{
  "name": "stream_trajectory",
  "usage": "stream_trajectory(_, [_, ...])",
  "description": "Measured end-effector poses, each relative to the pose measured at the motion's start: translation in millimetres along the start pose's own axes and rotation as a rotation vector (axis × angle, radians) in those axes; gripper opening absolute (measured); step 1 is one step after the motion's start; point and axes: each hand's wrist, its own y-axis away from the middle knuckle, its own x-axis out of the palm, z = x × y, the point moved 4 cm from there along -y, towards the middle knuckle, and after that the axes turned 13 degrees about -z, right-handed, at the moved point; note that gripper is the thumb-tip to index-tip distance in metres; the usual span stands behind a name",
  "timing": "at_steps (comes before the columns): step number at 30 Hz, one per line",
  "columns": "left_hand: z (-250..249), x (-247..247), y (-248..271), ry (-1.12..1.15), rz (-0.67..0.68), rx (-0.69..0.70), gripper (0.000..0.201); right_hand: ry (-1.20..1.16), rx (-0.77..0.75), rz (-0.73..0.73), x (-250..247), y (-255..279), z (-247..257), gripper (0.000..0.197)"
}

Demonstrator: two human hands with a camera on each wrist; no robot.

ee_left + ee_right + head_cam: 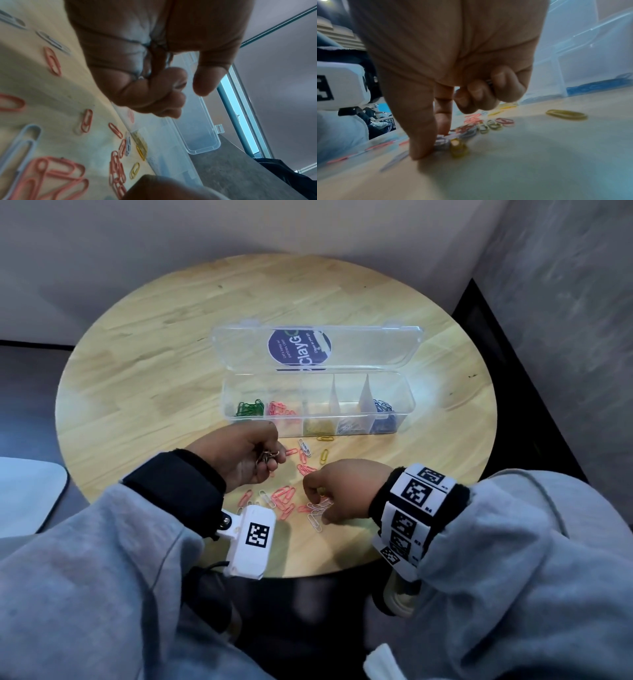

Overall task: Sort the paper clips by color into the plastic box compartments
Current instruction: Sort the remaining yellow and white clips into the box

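Observation:
A clear plastic box (226, 392) stands mid-table with its lid (370, 347) laid open behind. Its compartments hold, from left to right, green clips (249, 408), pink clips (279, 408), yellow clips (318, 426), white clips (349, 426) and blue clips (383, 409). My left hand (270, 457) hovers before the box, its fingers curled round a small bunch of pale clips. My right hand (318, 501) pinches loose white clips (317, 511) on the table with thumb and forefinger (421, 146); its other fingers curl on something thin. Loose pink clips (284, 498) and yellow clips (324, 455) lie between the hands.
The round wooden table (171, 337) ends close to my body, with its near edge just behind the wrists. A pale rounded seat or surface (27, 494) sits off the table to the left. A grey wall stands behind the table, a dark floor to its right.

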Motion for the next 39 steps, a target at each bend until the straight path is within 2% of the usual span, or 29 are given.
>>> stream_trajectory(3, [0, -2, -1, -0.029, -0.035, 0.001, 0.028, 0.019, -0.021, -0.044, -2, -2, 0, 0.015])
stream_trajectory(8, [3, 2, -2, -0.147, -0.083, 0.053, 0.025, 0.033, 0.011, -0.082, -3, -3, -3, 0.012])
stream_trajectory(12, [8, 7, -3, -0.174, -0.048, 0.058, 0.033, 0.024, 0.054, -0.062, -4, -3, -6, 0.011])
stream_trajectory(18, [6, 11, -1, -0.050, 0.047, -0.017, 0.045, 0.008, 0.091, -0.086, -6, -4, -11, 0.006])
stream_trajectory(23, [5, 4, -1, -0.023, 0.056, -0.027, 0.038, -0.036, 0.120, -0.106, -11, -6, -18, 0.004])
stream_trajectory(27, [5, 0, -3, -0.069, 0.026, -0.019, 0.034, -0.270, 0.247, -0.133, -23, -3, -32, 0.004])
stream_trajectory(31, [2, -4, -3, -0.116, -0.012, 0.011, 0.030, -0.710, 0.483, -0.087, -30, 1, -47, 0.018])
stream_trajectory(33, [1, -8, -3, -0.243, -0.075, 0.053, 0.021, -0.958, 0.603, -0.077, -29, 3, -49, 0.020])
stream_trajectory(35, [1, -15, -3, -0.444, -0.153, 0.104, 0.011, -1.112, 0.640, -0.056, -28, 5, -48, 0.022])
stream_trajectory(39, [2, -20, -2, -0.773, -0.169, 0.191, 0.012, -1.187, 0.621, -0.026, -22, 3, -43, 0.023])
